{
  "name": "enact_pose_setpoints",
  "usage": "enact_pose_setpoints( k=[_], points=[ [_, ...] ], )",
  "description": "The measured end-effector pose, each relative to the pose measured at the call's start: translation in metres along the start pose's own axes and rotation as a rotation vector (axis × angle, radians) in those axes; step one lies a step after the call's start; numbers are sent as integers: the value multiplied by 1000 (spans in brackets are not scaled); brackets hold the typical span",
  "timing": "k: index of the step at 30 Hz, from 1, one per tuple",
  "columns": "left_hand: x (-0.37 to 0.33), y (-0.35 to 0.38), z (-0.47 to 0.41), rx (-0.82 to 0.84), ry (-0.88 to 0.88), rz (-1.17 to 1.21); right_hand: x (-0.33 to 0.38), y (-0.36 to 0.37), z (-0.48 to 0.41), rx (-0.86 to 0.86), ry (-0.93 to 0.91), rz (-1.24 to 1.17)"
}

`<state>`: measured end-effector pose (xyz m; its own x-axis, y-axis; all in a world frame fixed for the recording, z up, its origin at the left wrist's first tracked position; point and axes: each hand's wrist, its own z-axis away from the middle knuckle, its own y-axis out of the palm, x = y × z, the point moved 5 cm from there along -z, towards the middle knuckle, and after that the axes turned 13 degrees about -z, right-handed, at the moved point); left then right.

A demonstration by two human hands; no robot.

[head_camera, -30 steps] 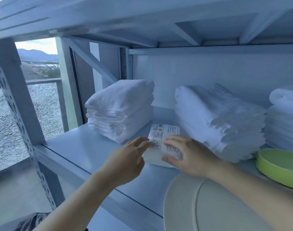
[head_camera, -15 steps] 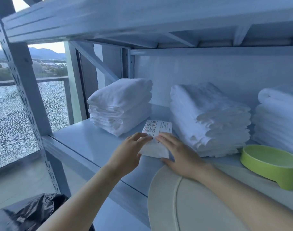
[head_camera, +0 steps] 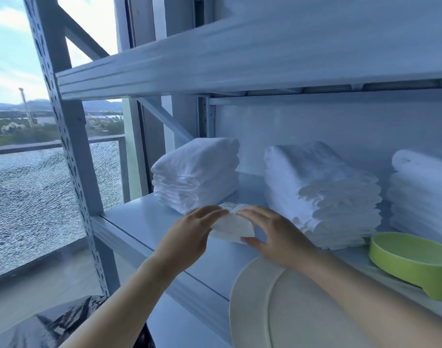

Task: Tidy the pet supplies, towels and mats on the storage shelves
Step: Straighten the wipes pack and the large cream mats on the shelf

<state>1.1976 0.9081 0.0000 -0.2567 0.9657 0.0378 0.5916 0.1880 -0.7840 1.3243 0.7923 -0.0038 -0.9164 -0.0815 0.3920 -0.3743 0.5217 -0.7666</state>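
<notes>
A small white soft packet with a printed label point(head_camera: 232, 226) lies on a pale grey metal shelf point(head_camera: 144, 217), directly between the two hands and touching both. The left hand point(head_camera: 189, 237) is at the packet's left end. Its fingers lie nearly straight along the upper left edge, pressing on it without curling round, and its thumb is hidden. The right hand point(head_camera: 277, 237) is at the packet's right end. Its fingers spread over the top while the thumb hooks the near lower corner, so this hand grips the packet. Both bare forearms reach up and forward from the lower edge of the view, with the backs of the hands towards the camera.

Just beyond the left hand sits a stack of folded white towels point(head_camera: 197, 172). Beyond and to the right of the right hand stands a taller pile of folded white cloths point(head_camera: 320, 192), very close to the packet. A third white folded pile point(head_camera: 421, 189) is further right. A lime green shallow bowl point(head_camera: 411, 257) rests on the shelf to the right of the right forearm. A cream round plate point(head_camera: 255, 310) lies under that forearm. A black plastic bag point(head_camera: 59, 325) is below the left arm.
</notes>
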Motion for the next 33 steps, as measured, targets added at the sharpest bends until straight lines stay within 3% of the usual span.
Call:
enact_pose_setpoints(
  k=[15, 22, 33],
  points=[
    [3, -41, -8, -92, -21, -60, 24, -11, -5, -109, -108, 10],
    [13, -61, -15, -265, -90, 31, 30, -31, -23, -194, -127, -121],
    [18, 15, -20, 70, -214, 305, -1, -31, -32, -307, -9, -89]
  ],
)
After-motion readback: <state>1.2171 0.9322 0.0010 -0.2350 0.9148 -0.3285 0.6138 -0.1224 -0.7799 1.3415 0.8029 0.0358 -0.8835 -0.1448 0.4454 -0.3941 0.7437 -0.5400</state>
